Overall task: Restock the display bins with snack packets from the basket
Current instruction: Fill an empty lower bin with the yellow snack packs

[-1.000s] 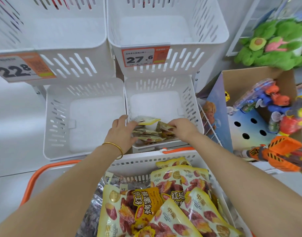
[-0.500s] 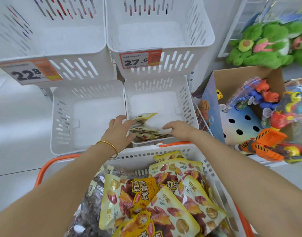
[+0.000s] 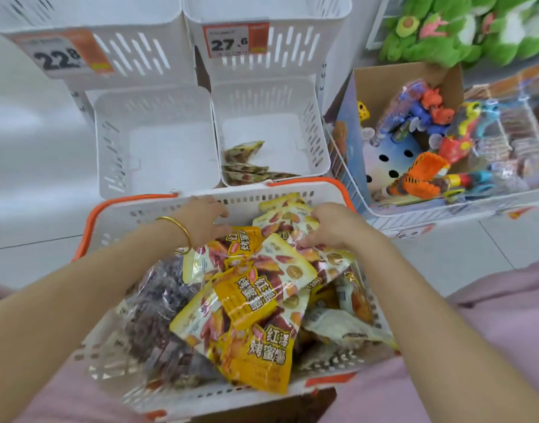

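Snack packets (image 3: 256,288) being gathered from the basket for another load

Both hands are down in the white slotted plastic basket (image 3: 122,215) with its orange handles, so the step in hand looks like picking up the next batch. The snack packets sit heaped there, glossy yellow and cream pouches, flat and crinkly, printed with pictures of sweet potato. A clear bag of dark pieces (image 3: 158,306) lies beside them on the left.

The left hand (image 3: 205,219), a thin gold bangle (image 3: 179,230) at its wrist, is partly spread over the top edge of a pouch near the far wall. I cannot tell whether it has pinched anything. The right hand (image 3: 332,227) curls its fingers down into the pile and seems to grip a few pouches by their upper edges.

A handful of packets (image 3: 247,169) already lies flat in the lower right bin (image 3: 318,138), rigid white plastic with slotted walls. The lower left bin (image 3: 115,141) shows only its floor.

Next comes lifting the pouches clear. The film is slippery, so a firm grip on the stack matters before carrying it over the basket rim.
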A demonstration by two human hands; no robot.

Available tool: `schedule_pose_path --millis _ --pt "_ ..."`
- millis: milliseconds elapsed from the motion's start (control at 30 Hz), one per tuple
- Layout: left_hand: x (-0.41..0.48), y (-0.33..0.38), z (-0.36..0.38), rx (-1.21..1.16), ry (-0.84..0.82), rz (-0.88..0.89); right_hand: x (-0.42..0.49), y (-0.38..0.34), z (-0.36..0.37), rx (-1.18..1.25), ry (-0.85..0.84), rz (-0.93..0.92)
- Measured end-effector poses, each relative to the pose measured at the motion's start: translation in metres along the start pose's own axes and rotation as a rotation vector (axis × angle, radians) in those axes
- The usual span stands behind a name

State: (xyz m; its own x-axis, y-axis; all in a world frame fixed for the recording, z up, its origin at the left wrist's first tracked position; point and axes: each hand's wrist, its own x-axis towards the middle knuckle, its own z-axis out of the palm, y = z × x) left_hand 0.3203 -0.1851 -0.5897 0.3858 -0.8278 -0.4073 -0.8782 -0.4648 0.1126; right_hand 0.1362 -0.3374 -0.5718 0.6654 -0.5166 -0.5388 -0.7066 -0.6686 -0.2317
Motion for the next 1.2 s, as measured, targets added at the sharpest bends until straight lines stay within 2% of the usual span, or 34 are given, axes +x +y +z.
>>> schedule_pose_path --millis 67,133,200,333,433,600,700,933,1067,1200 --pt "-0.006 0.000 0.001 0.131 -0.085 -0.063 -0.002 -0.006 -0.002 0.074 0.100 -0.082" --pt "-0.011 0.000 0.003 0.113 -0.096 -0.098 -0.004 -0.014 -0.010 0.134 0.193 -0.162" --pt "-0.013 -0.004 0.003 -0.031 -0.120 -0.111 -0.007 -0.021 -0.021 0.150 0.305 -0.199" --pt "-0.021 -0.007 -0.004 -0.309 -0.108 -0.166 -0.010 -0.032 -0.043 0.147 0.647 -0.208" --pt "-0.022 -0.013 -0.010 -0.477 -0.003 -0.182 -0.010 -0.036 -0.056 0.410 0.763 -0.264" --pt "-0.025 -0.031 -0.030 -0.722 0.251 -0.216 -0.002 -0.027 -0.050 0.938 0.518 -0.218" --pt "-0.027 -0.040 -0.037 -1.010 0.352 -0.249 0.005 -0.028 -0.040 1.074 0.410 -0.185" --pt "-0.028 -0.046 -0.046 -1.167 0.468 -0.262 0.012 -0.026 -0.033 1.155 0.269 -0.158" --pt "-0.031 -0.044 -0.051 -1.154 0.499 -0.244 0.004 -0.027 -0.041 0.953 0.177 -0.246" --pt "-0.033 -0.038 -0.059 -1.086 0.498 -0.177 -0.004 -0.040 -0.049 0.931 0.141 -0.346"
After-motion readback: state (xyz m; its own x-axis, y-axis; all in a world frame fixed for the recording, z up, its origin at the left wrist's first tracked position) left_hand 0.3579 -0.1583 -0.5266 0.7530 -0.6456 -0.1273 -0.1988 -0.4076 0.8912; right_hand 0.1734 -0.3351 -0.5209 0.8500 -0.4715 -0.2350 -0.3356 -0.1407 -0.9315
